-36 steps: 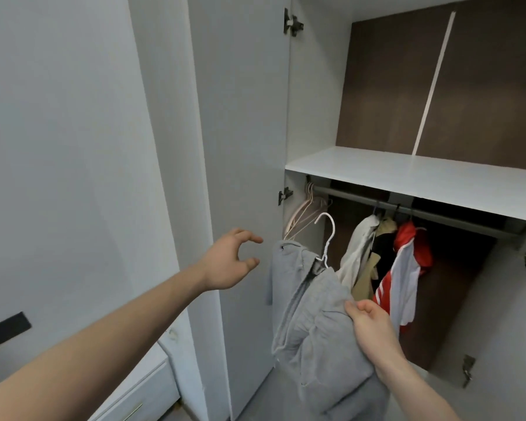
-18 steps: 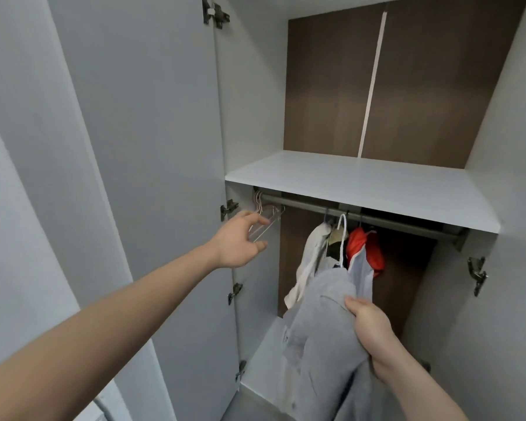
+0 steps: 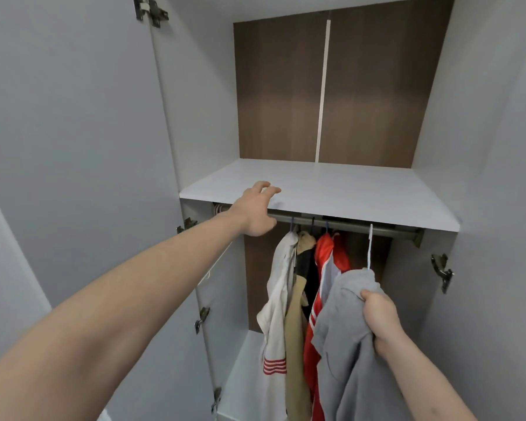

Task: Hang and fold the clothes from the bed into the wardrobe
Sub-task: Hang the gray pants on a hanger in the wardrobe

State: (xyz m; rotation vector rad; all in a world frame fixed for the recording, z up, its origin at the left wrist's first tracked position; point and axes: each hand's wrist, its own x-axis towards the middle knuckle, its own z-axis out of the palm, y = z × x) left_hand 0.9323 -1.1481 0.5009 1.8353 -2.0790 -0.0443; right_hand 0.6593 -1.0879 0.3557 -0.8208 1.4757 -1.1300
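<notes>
Here the right hand (image 3: 378,319) clutches the grey hoodie (image 3: 346,344), whose white hanger (image 3: 370,247) reaches the wardrobe rail (image 3: 331,223); the left hand (image 3: 255,212), fingers loosely spread, rests at the shelf (image 3: 346,192) edge.

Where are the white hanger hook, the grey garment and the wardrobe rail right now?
white hanger hook (image 3: 370,247): head view, on its straight stem below the rail.
grey garment (image 3: 346,344): head view, mid-fabric left of the gripping right hand.
wardrobe rail (image 3: 392,231): head view, bare stretch right of the hook.
</notes>
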